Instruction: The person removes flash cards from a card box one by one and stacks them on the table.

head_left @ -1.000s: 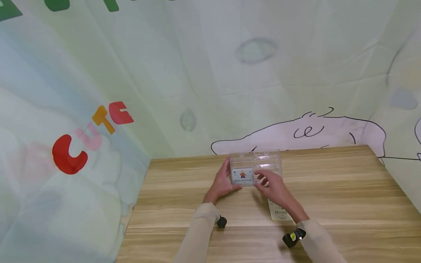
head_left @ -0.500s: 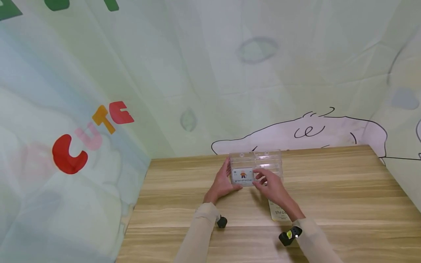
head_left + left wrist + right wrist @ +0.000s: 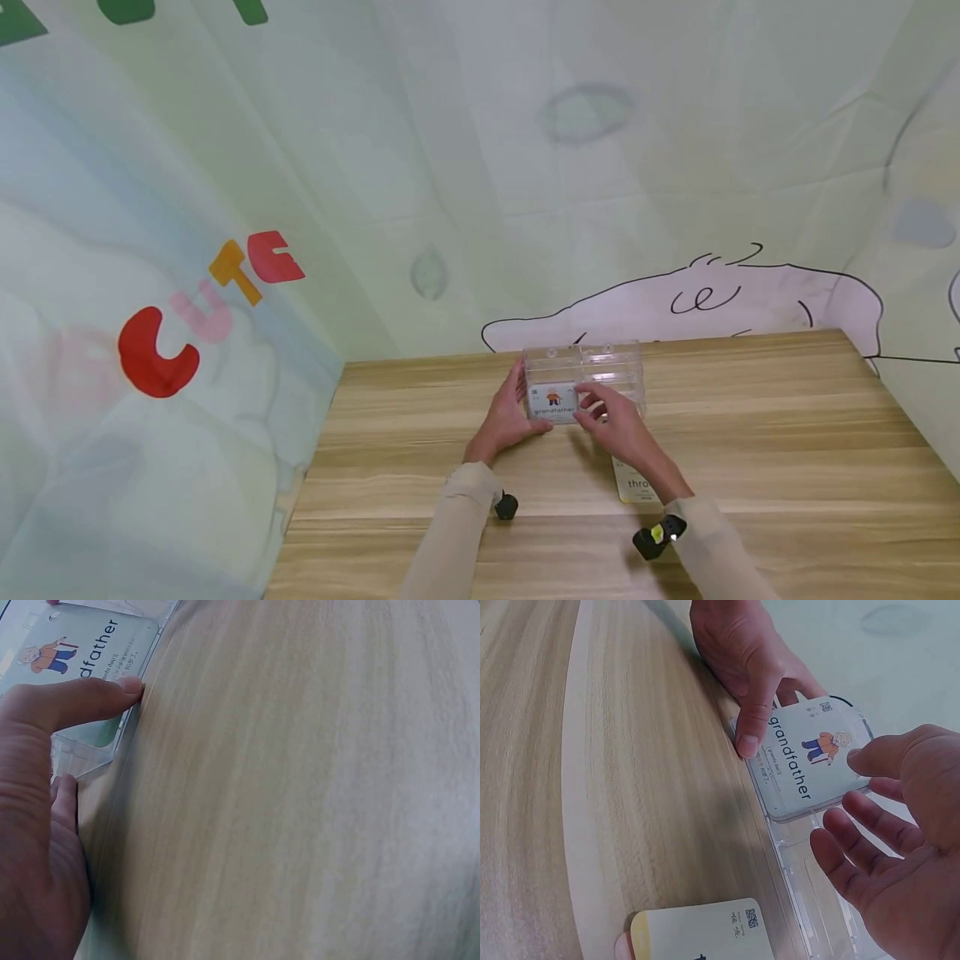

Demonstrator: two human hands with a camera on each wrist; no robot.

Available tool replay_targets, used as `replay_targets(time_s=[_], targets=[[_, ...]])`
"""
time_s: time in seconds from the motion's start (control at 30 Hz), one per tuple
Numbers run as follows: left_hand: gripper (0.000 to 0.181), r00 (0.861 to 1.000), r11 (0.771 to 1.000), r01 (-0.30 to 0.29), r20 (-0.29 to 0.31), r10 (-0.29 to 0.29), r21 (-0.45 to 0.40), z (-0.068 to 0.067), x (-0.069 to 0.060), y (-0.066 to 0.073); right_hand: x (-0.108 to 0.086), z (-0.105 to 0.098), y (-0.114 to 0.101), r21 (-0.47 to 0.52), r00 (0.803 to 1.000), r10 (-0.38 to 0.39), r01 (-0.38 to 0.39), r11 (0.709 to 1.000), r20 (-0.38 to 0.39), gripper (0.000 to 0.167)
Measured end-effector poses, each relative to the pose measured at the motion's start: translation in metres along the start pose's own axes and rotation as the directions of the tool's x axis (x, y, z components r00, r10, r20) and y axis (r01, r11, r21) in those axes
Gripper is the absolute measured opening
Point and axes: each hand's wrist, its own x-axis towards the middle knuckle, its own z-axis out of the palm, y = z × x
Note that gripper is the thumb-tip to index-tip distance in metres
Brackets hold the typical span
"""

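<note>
Grandfather card (image 3: 553, 402) between both hands (image 3: 508, 422) (image 3: 624, 429), at near left of clear case (image 3: 611, 360)

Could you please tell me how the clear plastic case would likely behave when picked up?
The clear plastic case will probably stay stiff rather than bend, since its walls and edges look straight and rigid. Its smooth, glossy surface suggests it could be somewhat slippery. It seems unlikely to roll, given its flat, boxy form.

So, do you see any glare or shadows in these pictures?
Head view: bright glare on the clear case; left wrist view: dark shadow beside the left hand, pale sheen on the tabletop; right wrist view: soft shadow on the tabletop.
</note>
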Motion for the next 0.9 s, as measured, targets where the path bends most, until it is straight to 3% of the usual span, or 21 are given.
replay_targets(time_s=[0.63,0.9], targets=[[0.133,1.000,0.999,0.029,0.009,-0.029,0.023,-0.0004,-0.0010,0.0033,0.0037,0.0022,-0.0014,0.004,0.999,0.044,-0.044,0.999,0.000,0.038],[0.132,1.000,0.999,0.024,0.005,-0.025,0.027,-0.0006,-0.0019,0.0052,0.0045,0.0031,-0.0021,0.011,0.999,0.029,-0.029,1.000,-0.025,0.035]])
